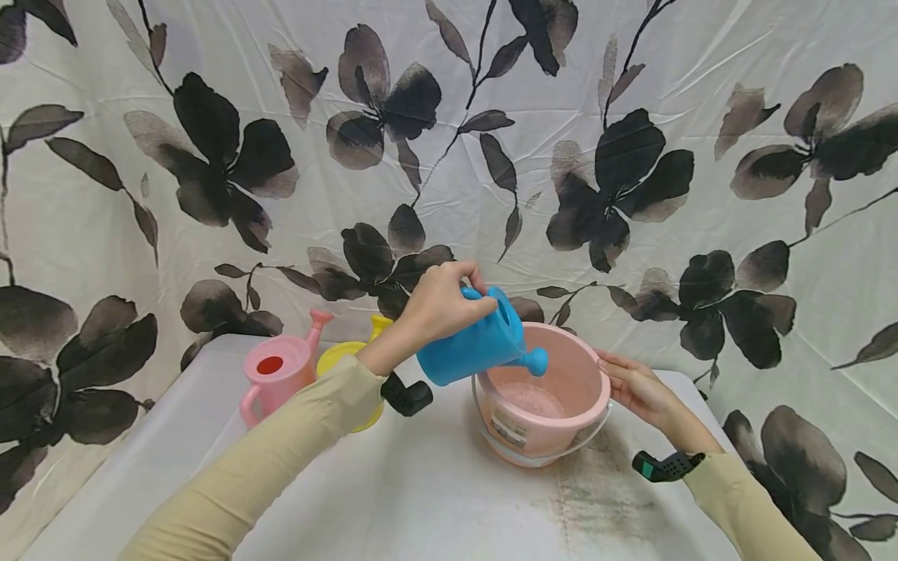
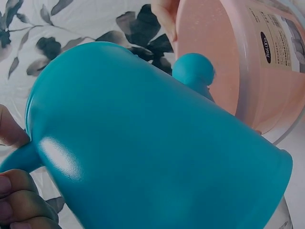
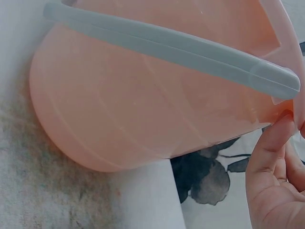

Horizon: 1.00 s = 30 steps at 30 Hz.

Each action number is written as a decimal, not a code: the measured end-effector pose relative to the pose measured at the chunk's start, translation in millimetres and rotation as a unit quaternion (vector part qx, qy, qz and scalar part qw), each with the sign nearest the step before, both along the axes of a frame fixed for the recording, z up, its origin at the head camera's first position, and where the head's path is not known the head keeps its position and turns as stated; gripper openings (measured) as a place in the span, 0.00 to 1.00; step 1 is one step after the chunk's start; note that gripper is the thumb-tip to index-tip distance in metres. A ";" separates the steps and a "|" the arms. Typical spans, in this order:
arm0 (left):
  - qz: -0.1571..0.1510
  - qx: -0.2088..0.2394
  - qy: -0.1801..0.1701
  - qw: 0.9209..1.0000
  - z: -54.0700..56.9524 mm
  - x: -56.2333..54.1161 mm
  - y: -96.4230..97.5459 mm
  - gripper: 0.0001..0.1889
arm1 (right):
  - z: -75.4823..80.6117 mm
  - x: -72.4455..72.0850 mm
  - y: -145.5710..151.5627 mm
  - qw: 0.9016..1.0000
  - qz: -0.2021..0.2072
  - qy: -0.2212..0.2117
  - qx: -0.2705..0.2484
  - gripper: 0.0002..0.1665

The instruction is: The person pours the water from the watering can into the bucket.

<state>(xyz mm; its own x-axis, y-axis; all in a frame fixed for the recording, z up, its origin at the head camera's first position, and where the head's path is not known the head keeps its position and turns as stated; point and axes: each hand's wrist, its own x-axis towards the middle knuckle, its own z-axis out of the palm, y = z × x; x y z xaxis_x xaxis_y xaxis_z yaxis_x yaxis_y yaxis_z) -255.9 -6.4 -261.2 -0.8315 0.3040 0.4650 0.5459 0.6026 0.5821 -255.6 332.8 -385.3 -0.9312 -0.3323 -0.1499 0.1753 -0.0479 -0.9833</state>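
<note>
White, dark-flowered fabric (image 1: 484, 210) backs a white table (image 1: 421, 499). A stained patch (image 1: 610, 491) lies at five o'clock of the pink bucket (image 1: 554, 432). At its ten o'clock the blue watering can (image 1: 463, 351) tilts, spout (image 1: 536, 361) over the opening; pouring seems the step in hand. The next move likely calls for more tilt, bucket steadied. The left hand (image 1: 445, 304) clamps the handle (image 2: 21, 160); the right hand (image 1: 634, 389) pinches the rim.

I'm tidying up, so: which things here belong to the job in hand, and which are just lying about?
In use:
blue watering can, held tilted
pink bucket, also held

Apparently just standing by:
pink watering can
yellow watering can, partly hidden
</note>
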 end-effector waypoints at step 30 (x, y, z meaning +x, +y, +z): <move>-0.012 -0.023 0.006 1.000 1.1 2.5 1.5 0.07 | 1.6 2.3 -4.0 1.000 -0.014 0.007 0.015 0.40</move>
